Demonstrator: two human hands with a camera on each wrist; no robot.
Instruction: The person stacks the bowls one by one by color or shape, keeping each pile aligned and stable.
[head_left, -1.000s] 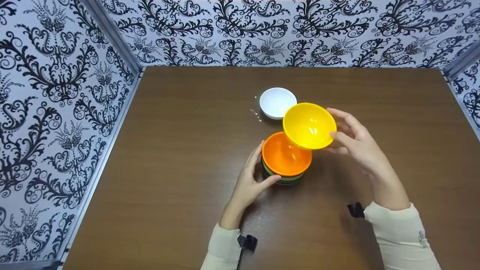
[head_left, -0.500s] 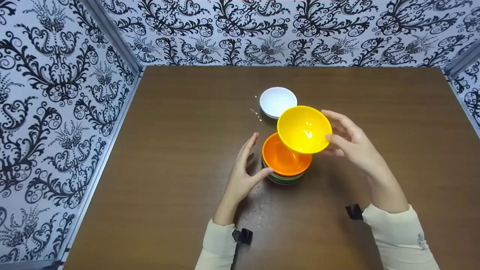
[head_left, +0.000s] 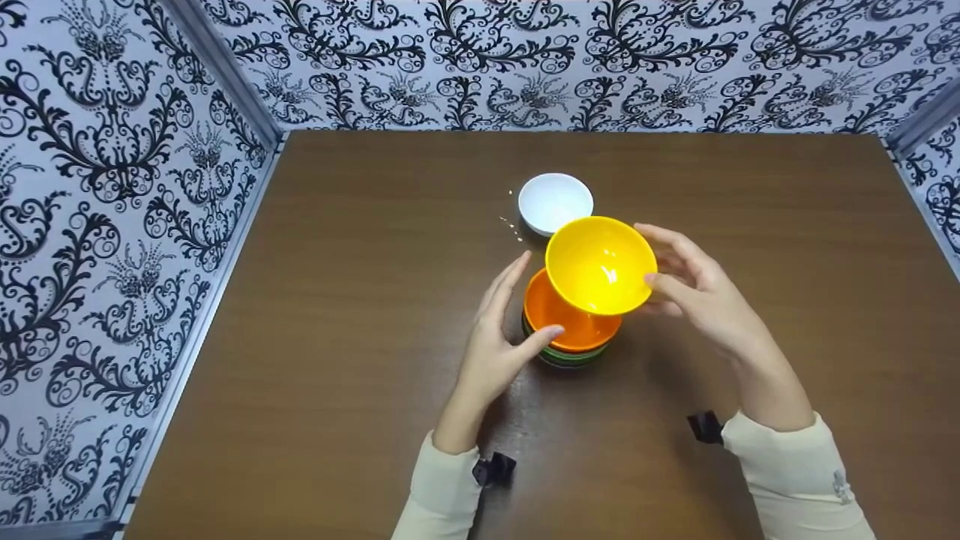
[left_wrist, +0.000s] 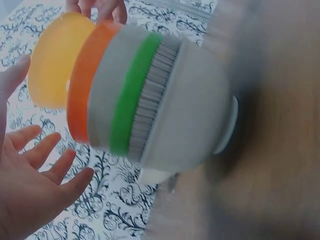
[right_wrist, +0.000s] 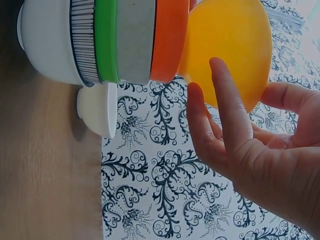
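My right hand (head_left: pixel 697 289) grips the yellow bowl (head_left: pixel 600 266) by its right side, thumb at the rim and fingers under the outer wall. The bowl is tilted and overlaps the orange bowl (head_left: pixel 559 315) in the head view. That orange bowl tops a stack; below it, in the left wrist view, come a grey bowl (left_wrist: pixel 112 75), a green band (left_wrist: pixel 132 95), a striped band (left_wrist: pixel 155 90) and a white bowl (left_wrist: pixel 195 105) at the bottom. My left hand (head_left: pixel 495 345) is held with spread, straight fingers at the stack's left side, apart from it in the left wrist view.
A small white bowl (head_left: pixel 551 199) stands on the brown table (head_left: pixel 360 300) behind the stack. Small pale bits (head_left: pixel 510 223) lie left of it. Patterned panels (head_left: pixel 540 67) border the table at the back and left.
The yellow bowl has moved left and slightly nearer, further over the orange bowl, in my right hand. My left hand has let go of the stack, drawn back left, then come closer again.
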